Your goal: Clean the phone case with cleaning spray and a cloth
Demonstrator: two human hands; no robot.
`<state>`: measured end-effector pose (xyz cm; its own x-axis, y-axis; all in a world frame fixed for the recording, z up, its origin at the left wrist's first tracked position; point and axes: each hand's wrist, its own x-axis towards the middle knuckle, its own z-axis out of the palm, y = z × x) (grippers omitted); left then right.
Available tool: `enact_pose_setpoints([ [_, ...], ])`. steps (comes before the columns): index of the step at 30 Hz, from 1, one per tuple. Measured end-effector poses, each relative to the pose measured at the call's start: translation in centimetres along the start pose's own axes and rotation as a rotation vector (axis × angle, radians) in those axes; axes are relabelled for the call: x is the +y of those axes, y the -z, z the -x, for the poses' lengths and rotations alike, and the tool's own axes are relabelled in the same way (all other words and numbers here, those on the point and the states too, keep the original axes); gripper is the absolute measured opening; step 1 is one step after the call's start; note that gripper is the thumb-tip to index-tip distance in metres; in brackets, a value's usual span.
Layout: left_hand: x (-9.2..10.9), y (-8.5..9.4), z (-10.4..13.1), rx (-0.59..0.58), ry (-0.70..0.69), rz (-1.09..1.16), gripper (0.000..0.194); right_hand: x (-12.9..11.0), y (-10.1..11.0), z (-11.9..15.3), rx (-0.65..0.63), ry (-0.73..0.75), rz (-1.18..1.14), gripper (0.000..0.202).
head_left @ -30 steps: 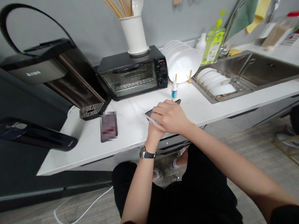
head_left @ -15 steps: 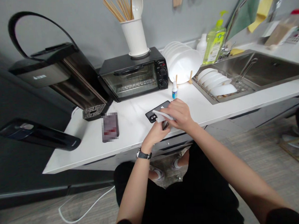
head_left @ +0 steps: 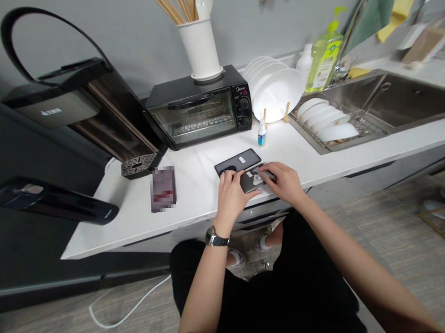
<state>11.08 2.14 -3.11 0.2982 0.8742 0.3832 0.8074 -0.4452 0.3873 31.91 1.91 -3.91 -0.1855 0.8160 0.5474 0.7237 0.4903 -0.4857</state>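
On the counter lies a dark phone (head_left: 244, 158) with a small white label. A second dark phone (head_left: 248, 182) is in front of it, nearer the counter's edge. My left hand (head_left: 231, 193), wearing a wristwatch, grips the left end of this nearer phone between thumb and fingers. My right hand (head_left: 285, 180) is closed on a crumpled white cloth (head_left: 258, 178), which touches the right part of the same phone. Behind the phones stands a small spray bottle (head_left: 261, 133) with a blue label, upright.
A toaster oven (head_left: 201, 113) stands behind, with a white utensil holder (head_left: 201, 48) on top. A drinks machine (head_left: 92, 103), a dark bottle (head_left: 60, 202) and a blurred-out item (head_left: 163, 189) are to the left. White plates (head_left: 276, 94) and a sink (head_left: 401, 97) are at right.
My left hand has moved up and now grips the nearer phone, which lies lower and flatter. My right hand and the cloth have moved right, off the farther phone.
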Motion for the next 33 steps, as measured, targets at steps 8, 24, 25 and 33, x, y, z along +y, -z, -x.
enact_pose_setpoints([
  [8,-0.2,0.2,0.1,-0.041,-0.047,0.005,0.066,-0.4,0.0,2.8,-0.088,0.079,0.084,0.051],
  [24,-4.3,3.8,3.0,-0.127,0.012,0.250,0.101,-8.5,-5.2,1.8,-0.169,0.119,0.082,0.054],
  [25,-4.4,3.7,3.0,-0.117,0.017,0.240,0.102,-9.2,-5.6,2.0,-0.187,0.142,0.058,0.055],
  [33,-4.5,3.8,3.0,-0.090,0.001,0.223,0.101,-3.6,-1.0,4.1,-0.181,0.081,0.126,0.059],
])
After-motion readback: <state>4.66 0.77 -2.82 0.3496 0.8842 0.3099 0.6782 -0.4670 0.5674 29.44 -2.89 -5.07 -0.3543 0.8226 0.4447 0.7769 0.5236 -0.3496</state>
